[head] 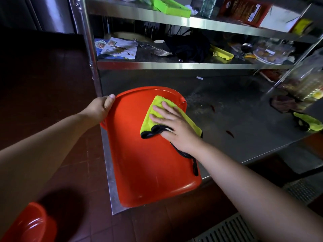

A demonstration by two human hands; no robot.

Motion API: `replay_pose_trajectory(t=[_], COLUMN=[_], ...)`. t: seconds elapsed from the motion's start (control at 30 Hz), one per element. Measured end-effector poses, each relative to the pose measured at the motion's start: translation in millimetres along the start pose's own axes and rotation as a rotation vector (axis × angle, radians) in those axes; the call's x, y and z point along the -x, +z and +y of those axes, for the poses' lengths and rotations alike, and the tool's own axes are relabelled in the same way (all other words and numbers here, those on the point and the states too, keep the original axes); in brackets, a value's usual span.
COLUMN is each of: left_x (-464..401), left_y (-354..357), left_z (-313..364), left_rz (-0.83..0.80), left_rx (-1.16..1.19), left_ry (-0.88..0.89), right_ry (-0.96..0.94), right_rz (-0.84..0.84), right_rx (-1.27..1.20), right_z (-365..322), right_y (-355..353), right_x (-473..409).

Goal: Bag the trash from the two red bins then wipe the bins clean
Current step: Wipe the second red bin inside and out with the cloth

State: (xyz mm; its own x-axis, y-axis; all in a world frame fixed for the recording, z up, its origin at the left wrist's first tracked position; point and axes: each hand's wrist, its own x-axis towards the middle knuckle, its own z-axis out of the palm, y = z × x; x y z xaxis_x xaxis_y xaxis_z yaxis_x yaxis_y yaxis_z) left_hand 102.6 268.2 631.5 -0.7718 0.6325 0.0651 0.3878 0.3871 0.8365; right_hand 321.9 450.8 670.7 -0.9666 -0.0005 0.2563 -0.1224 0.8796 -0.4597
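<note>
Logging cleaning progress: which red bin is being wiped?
The large red plastic bin lying on the steel shelf, under the yellow cloth; the other red bin sits untouched on the floor.

Steel shelving [174, 65] across the upper frame: green tray [172, 8] and red box [244, 11] on top shelf; papers [118, 48], black cloth [188, 46], yellow tool [222, 53] below. Floor grate [227, 229], lower right.

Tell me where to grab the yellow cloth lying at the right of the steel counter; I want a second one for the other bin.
Pinch the yellow cloth at its raised crumpled middle, coming from above: it lies bunched on the steel counter, and no clear flat edge shows.
</note>
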Motion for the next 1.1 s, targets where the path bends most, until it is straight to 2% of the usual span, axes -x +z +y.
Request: replay_pose_trajectory(t=[0.23,0.33,0.43,0.57,0.8,0.93,1.1], left_x=[3,1,-1,-4,-19,-19,-23], left_y=[-3,-3,-5,-2,8,6,5], left_z=[2,11,16,18,35,36,38], left_rz=[0.054,0.101,0.131,0.145,0.123,0.127,0.107], left_rx=[-0.043,-0.173,-0.278,-0.294,-0.329,-0.415,-0.435], left_ry=[0.030,0.091,0.173,0.205,0.160,0.191,0.138], right_ry=[-0.194,-0.279,-0.316,-0.272,-0.137,-0.157,-0.238], right_rz=[-0.179,-0.236,-0.284,-0.192,-0.078,-0.080,-0.172], right_rx=[0.104,0.124,0.097,0.070,0.096,0.113,0.190], right_z=[-29,-28,-19,-12,12,8,-13], right_y=[15,18,17,12,-10,-3,5], right_x=[97,120,106,44,-63,-52,19])
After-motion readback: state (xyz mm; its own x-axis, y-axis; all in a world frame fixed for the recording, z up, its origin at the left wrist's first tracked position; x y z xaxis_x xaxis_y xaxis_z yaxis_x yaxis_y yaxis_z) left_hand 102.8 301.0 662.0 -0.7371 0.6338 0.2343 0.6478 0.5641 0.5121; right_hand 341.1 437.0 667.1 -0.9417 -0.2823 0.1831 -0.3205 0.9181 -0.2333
